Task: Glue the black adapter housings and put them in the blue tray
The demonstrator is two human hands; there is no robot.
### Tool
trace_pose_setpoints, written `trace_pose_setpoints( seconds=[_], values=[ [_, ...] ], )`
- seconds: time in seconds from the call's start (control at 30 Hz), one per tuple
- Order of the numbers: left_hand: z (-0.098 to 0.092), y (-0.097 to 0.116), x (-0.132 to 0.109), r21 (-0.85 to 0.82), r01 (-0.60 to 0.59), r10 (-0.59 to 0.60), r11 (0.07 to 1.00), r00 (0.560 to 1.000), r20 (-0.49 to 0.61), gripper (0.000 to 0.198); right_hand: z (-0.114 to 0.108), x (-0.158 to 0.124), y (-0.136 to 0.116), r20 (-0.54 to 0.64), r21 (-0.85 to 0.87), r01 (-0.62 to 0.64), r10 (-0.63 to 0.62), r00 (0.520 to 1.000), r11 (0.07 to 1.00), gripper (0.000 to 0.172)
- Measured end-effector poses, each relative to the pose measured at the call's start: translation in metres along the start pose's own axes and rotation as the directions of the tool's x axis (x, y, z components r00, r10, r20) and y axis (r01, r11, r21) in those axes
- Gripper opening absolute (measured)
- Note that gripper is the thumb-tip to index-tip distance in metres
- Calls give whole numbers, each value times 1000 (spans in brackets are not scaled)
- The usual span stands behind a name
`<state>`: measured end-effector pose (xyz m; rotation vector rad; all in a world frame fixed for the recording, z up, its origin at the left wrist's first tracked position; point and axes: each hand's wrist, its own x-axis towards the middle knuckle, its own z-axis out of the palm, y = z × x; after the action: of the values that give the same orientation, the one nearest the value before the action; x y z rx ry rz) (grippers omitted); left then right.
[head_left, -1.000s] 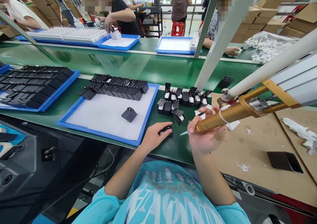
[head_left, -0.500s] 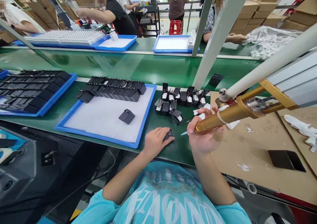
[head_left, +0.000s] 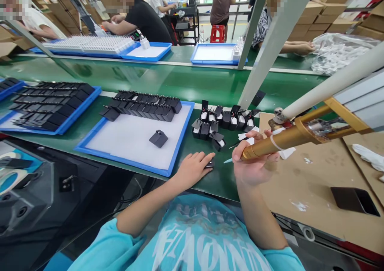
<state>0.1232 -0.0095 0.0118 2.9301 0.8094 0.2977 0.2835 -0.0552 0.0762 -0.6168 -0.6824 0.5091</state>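
My left hand (head_left: 195, 168) rests on the green bench top, its fingers closed over a small black plastic piece (head_left: 210, 165) that is mostly covered by them. In my right hand (head_left: 253, 165) is a gold-coloured glue dispensing gun (head_left: 270, 144), gripped near its front end. Its pale blue tapered nozzle (head_left: 228, 160) points left, a short way from the black piece. Just beyond my hands stand several small black housings with white insides and raised flaps (head_left: 224, 120). One tilted housing (head_left: 217, 140) is nearest to my hands.
Left of my hand lies a blue-rimmed tray (head_left: 171, 170) with rows of black housings and one loose housing (head_left: 159, 138). Another filled tray (head_left: 66, 128) is farther left. A slanted metal post (head_left: 264, 59) rises behind. Cardboard (head_left: 288, 187) covers the right side. Co-workers sit across the green conveyor (head_left: 168, 77).
My left hand's fingers have shifted over the black piece, which now shows less. The glue gun stays in my right hand. The whole view has moved slightly.
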Motion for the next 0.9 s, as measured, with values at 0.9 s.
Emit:
trace_pose_setpoints(
  seconds=[0.9],
  values=[
    [-40, -123, -47, -829, 350, -701, 436, 709, -69, 56, -11, 4, 0, -114, -68, -28, 20, 993, 997, 41]
  ],
)
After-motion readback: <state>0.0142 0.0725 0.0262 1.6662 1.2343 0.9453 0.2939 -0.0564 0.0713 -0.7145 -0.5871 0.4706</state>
